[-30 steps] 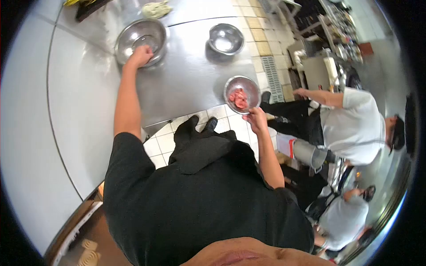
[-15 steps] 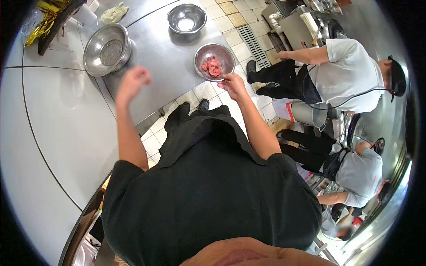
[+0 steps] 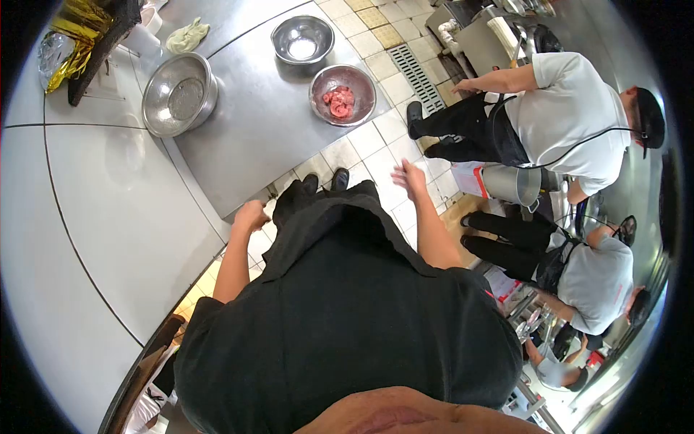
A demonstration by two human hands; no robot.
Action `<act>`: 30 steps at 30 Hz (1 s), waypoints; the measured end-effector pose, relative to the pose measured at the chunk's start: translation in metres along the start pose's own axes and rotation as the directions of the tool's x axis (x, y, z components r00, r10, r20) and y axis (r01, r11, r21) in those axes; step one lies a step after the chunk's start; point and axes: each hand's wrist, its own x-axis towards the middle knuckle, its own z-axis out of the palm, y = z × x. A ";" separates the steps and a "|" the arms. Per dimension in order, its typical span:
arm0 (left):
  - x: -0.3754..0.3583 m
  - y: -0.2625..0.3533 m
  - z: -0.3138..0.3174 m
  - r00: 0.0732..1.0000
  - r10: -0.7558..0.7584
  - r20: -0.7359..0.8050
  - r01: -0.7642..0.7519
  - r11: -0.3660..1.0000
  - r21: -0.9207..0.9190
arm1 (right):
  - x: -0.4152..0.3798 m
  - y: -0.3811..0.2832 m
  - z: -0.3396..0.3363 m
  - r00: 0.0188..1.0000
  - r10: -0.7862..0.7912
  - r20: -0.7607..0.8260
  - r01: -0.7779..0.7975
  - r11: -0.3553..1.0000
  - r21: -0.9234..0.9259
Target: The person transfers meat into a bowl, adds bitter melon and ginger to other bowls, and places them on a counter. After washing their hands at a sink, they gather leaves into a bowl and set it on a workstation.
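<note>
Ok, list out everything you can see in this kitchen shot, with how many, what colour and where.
steel bowl with pink raw meat: one, silver, on the steel table near its right edge
empty small steel bowl: one, silver, just beyond the meat bowl
large steel colander bowl: one, silver, left part of the table
crumpled cloth: one, pale green, far end of the table
gold foil: one crinkled sheet, top left
steel table: one, grey
tiled floor: white tiles
co-workers in white shirts: two, right
left hand: empty, closed, off the table
right hand: empty, open, over the floor
</note>
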 end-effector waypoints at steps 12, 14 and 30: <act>0.063 0.145 -0.160 0.721 0.396 -0.569 -0.537 0.838 -0.098 | -0.126 0.142 -0.119 0.909 0.373 -0.184 -0.392 0.917 -0.076; 0.074 0.150 -0.168 0.659 0.457 -0.597 -0.560 0.829 0.015 | -0.145 0.155 -0.115 0.931 0.289 -0.223 -0.278 0.957 0.080; 0.091 0.096 -0.051 0.266 0.542 -0.797 -0.597 0.742 0.306 | -0.194 0.222 -0.114 0.873 0.422 -0.246 -0.394 0.906 0.155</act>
